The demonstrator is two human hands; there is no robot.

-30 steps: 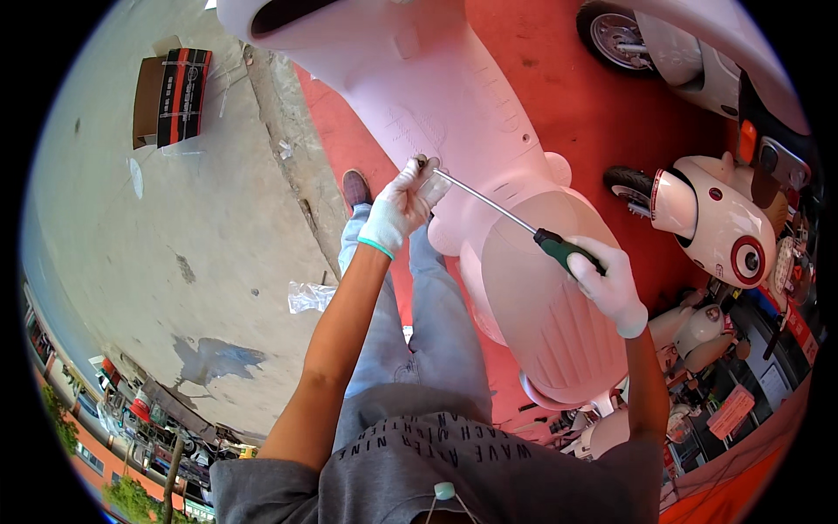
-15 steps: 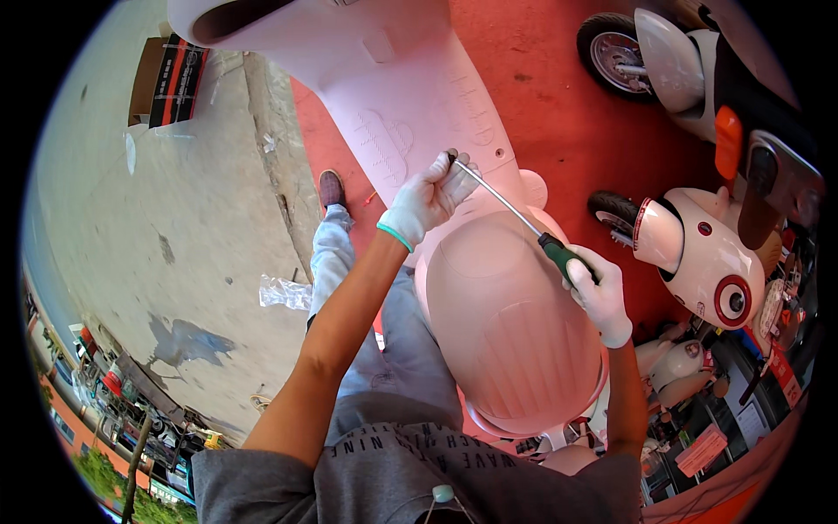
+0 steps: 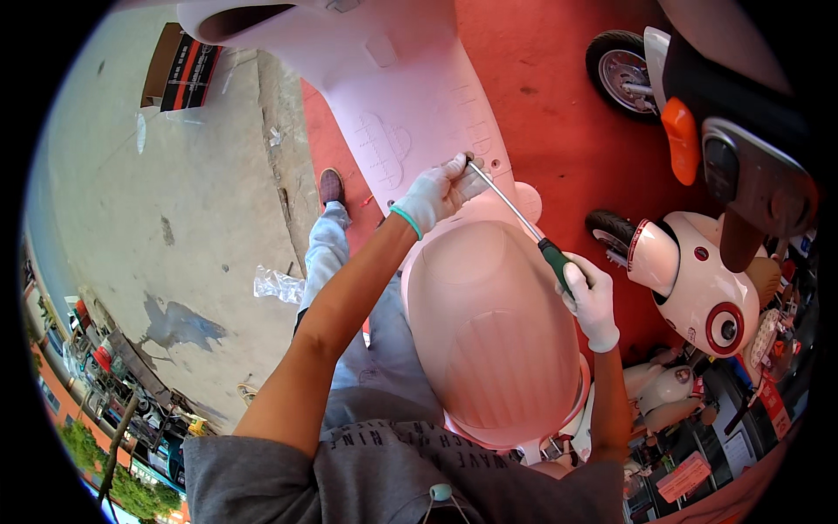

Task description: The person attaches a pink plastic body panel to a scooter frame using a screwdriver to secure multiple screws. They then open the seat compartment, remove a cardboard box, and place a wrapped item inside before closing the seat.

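Head view, looking down: I judge the step in hand to be seating the tip of my screwdriver [image 3: 551, 255] on a small dark piece [image 3: 469, 158] between my fingertips. My right hand [image 3: 593, 301] is wrapped round the back of the handle, fingers curled in firmly, with no gap that I can see. My left hand [image 3: 439, 196] has thumb and forefinger pinched together on the dark piece at the shaft's far end, the other fingers loosely bent. What the piece is, I cannot tell; it is too small and half hidden.

As I read it, the next move calls for a steady pinch and a straight shaft, so that the tip stays in line with the piece; a slip of the thin glove fabric could drop it.

The screwdriver has a dark green handle with black on it and a long, slim, bright metal shaft. It slants from my right hand up and to the left, over the front of a pale pink scooter seat [image 3: 493, 349], near the scooter's footboard [image 3: 423, 109]. Its very tip is lost among my fingers. A small dark hole [image 3: 496, 163] shows in the footboard, just beside my left fingertips.
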